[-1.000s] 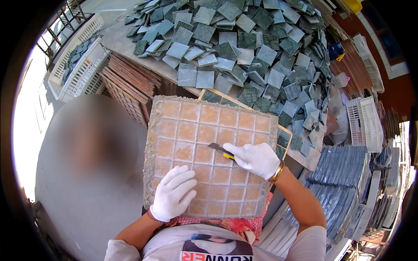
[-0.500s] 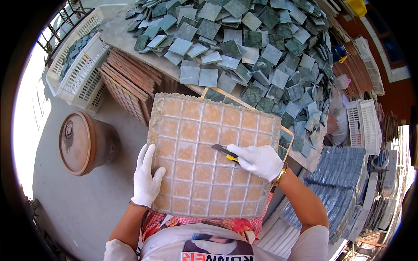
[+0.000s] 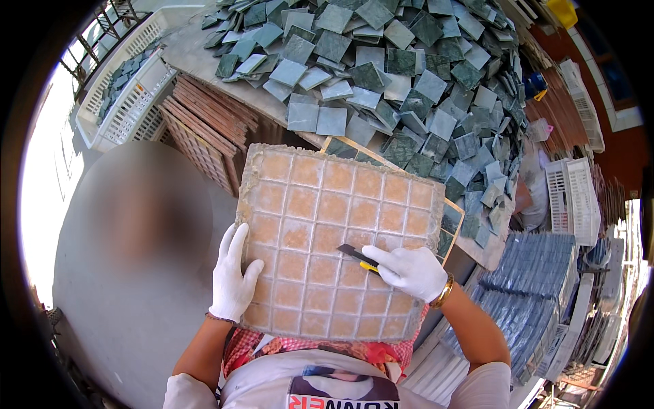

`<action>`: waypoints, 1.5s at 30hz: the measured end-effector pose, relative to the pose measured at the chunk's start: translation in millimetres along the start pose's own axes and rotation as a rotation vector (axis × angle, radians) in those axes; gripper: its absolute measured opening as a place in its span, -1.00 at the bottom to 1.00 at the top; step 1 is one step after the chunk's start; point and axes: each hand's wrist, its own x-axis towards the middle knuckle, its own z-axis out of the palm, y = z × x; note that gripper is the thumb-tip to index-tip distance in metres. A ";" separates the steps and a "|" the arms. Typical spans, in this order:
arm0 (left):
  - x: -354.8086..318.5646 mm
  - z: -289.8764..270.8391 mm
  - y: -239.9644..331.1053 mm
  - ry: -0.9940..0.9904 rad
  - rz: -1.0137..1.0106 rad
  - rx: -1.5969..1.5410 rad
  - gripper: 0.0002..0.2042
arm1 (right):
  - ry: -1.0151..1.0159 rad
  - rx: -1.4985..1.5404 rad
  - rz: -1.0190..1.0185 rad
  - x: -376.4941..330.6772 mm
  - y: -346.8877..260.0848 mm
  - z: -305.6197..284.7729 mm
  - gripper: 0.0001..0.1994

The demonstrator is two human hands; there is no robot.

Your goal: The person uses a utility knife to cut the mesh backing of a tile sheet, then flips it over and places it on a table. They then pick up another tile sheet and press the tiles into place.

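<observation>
A rectangular panel (image 3: 319, 236) of tan squares, divided by a raised grey grid with rough, crusty edges, rests tilted against my lap. My left hand (image 3: 233, 276), in a white glove, grips its left edge, thumb on the face and fingers along the side. In my white-gloved right hand (image 3: 409, 271) is a utility knife (image 3: 370, 266) with a black and yellow handle. Its dark blade (image 3: 349, 251) lies over the panel's middle, at or just above a grid line; contact cannot be made out. Behind the panel, a wooden-framed tray (image 3: 455, 228) with green tiles is partly hidden.
Green-grey stone tiles (image 3: 409, 82) are heaped on the table (image 3: 204, 61) ahead. Reddish grid panels (image 3: 204, 129) lean at its left, near a white crate (image 3: 146, 85). A blurred patch covers the left floor. Bluish stacked sheets (image 3: 524, 293) and another white crate (image 3: 575, 198) stand right.
My right hand has drawn the knife down the panel, slightly toward me. My left hand keeps its hold on the edge. The round bucket at left is now hidden by a blur.
</observation>
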 end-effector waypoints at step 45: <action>1.8 2.7 0.3 0.001 -0.014 -0.046 -0.38 | -0.290 -0.013 -0.069 -2.6 -25.3 4.9 -0.52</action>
